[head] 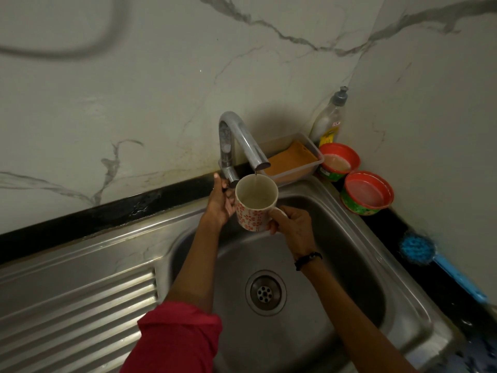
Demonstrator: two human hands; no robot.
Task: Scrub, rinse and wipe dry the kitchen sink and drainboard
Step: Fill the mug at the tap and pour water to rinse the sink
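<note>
sink (336, 238): stainless steel, one basin at centre-right, round drain (265, 292) in its floor; the ribbed drainboard (80, 305) adjoins it on the left, same metal sheet.

right hand (291, 224): fingers curled through and round the handle of a mug (255, 204), thumb on top; gripping. the mug is white with a red flower print, upright, held above the far part of the basin directly under the spout. a thin stream of water (256, 176) falls into it; some water lies in the bottom. dark band (308, 260) on the wrist.

left hand (220, 203): fingers wrapped round the tap lever (230, 177) at the base of the faucet, just left of the mug; gripping. forearm runs back across the basin to a red sleeve (177, 340) at the near edge.

faucet (236, 138): chrome, arched, mounted at the far rim of the sink, spout pointing right and down.

far right corner, on the black counter edge (107, 208): clear plastic tray (295, 162) holding an orange cloth or sponge; a dish-soap bottle (329, 119) with grey cap standing behind it; two round red-and-green tubs (338, 161) (367, 193) side by side, near one another, contents unclear.

right of the sink: blue scrub brush (418, 249) lying on the dark counter, handle running toward the near right.

walls: white marble-pattern panels with grey veins, meeting in a corner behind the bottle.
</note>
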